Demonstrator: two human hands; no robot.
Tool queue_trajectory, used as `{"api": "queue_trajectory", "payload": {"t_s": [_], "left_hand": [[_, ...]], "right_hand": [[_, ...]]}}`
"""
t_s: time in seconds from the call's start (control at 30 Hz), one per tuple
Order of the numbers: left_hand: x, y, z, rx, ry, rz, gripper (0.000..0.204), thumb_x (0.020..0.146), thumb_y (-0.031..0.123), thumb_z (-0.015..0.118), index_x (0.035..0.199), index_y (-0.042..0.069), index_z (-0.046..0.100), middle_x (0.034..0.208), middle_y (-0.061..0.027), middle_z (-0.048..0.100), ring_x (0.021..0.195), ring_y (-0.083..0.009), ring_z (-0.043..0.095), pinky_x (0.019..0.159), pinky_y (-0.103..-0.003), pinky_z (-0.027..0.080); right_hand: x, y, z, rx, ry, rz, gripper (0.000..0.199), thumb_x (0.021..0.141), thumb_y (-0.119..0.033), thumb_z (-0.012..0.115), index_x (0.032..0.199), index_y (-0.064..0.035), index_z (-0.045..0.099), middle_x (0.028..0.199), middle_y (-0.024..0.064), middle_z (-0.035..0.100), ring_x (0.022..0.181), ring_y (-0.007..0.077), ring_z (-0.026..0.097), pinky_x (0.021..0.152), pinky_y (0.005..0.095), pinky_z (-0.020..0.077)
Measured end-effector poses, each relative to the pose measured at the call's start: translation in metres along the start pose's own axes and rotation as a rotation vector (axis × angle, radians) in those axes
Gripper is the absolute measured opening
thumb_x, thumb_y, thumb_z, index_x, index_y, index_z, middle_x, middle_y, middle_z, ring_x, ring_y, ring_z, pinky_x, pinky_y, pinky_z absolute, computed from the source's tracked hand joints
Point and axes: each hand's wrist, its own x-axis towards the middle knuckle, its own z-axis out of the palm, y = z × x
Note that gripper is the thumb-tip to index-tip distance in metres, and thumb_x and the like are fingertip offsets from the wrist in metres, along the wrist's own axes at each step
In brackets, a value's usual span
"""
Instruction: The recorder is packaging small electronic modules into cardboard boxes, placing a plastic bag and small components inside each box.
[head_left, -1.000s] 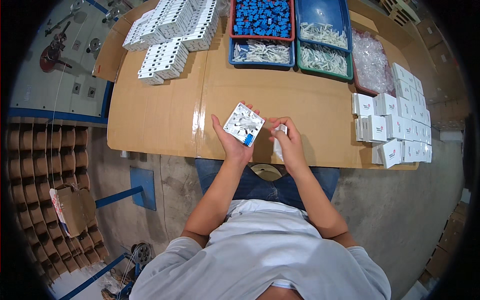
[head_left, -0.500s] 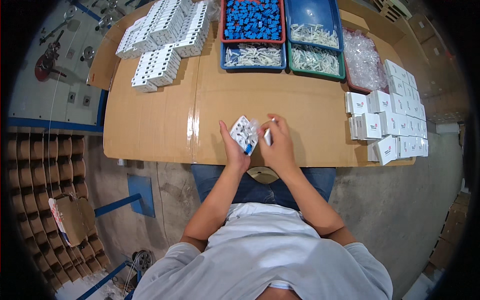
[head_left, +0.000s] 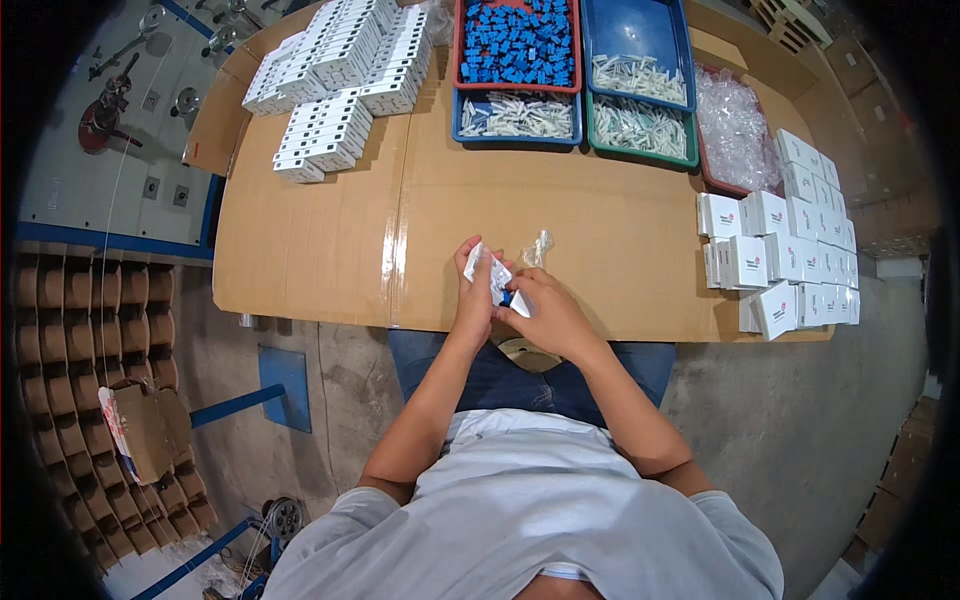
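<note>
Far left of the frame there's a brown cardboard divider grid [head_left: 95, 346], with a beat-up carton [head_left: 158, 435] at lower left. Moving right, stacked white units with dark slots [head_left: 325, 135] fill the upper left of the cardboard-covered table [head_left: 300, 245].

Just right of dead centre, near the table's lower edge, is the good stuff: the left hand [head_left: 472, 305] has a small white case [head_left: 497, 277] gripped, thumb over its open side. A blue bit [head_left: 506, 298] shows at the case's lower end. The right hand [head_left: 552, 317] is curled in close with a white flat piece [head_left: 521, 305] pinched in it — can't tell if its fingertips are pressing on the blue bit too. A crumpled clear plastic bag [head_left: 537, 249] lies just above that hand.

Top centre: a red tray [head_left: 517, 89] of blue parts over a blue tray [head_left: 520, 141] of white sticks, then another blue tray [head_left: 635, 28] above a green tray [head_left: 645, 157], more white sticks in both. Upper right has a reddish bin [head_left: 722, 186] heaped with clear plastic, and white boxes [head_left: 748, 262] are stacked at right.
</note>
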Motion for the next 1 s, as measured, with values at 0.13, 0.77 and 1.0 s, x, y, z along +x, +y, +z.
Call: {"api": "queue_trajectory", "payload": {"t_s": [0.13, 0.77, 1.0], "left_hand": [[0.000, -0.004, -0.015, 0.129, -0.094, 0.073, 0.065, 0.095, 0.005, 0.061, 0.150, 0.016, 0.029, 0.120, -0.0087, 0.052, 0.108, -0.0196, 0.061, 0.092, -0.035, 0.055], [0.008, 0.010, -0.028, 0.188, -0.196, 0.259, 0.074, 0.083, -0.008, 0.055, 0.149, 0.015, 0.030, 0.119, -0.0080, 0.047, 0.113, -0.0194, 0.057, 0.097, -0.034, 0.051], [0.009, 0.014, -0.030, 0.202, -0.241, 0.274, 0.075, 0.082, -0.008, 0.055, 0.149, 0.016, 0.029, 0.121, -0.0087, 0.047, 0.114, -0.0200, 0.057, 0.097, -0.034, 0.051]], "right_hand": [[0.002, 0.013, 0.003, 0.080, 0.000, -0.011, 0.044, 0.086, -0.034, 0.078, 0.111, 0.0012, 0.070, 0.119, 0.0195, 0.064, 0.110, 0.0351, 0.063, 0.095, 0.0415, 0.0500], [0.013, 0.018, 0.028, 0.522, 0.111, -0.020, 0.034, 0.081, -0.010, 0.084, 0.111, 0.0012, 0.072, 0.130, 0.0084, 0.060, 0.119, 0.0201, 0.058, 0.100, 0.0337, 0.0472], [0.013, 0.018, 0.030, 0.602, 0.117, -0.013, 0.034, 0.081, -0.010, 0.085, 0.111, -0.0001, 0.073, 0.133, 0.0079, 0.058, 0.121, 0.0206, 0.057, 0.102, 0.0341, 0.0470]]}}
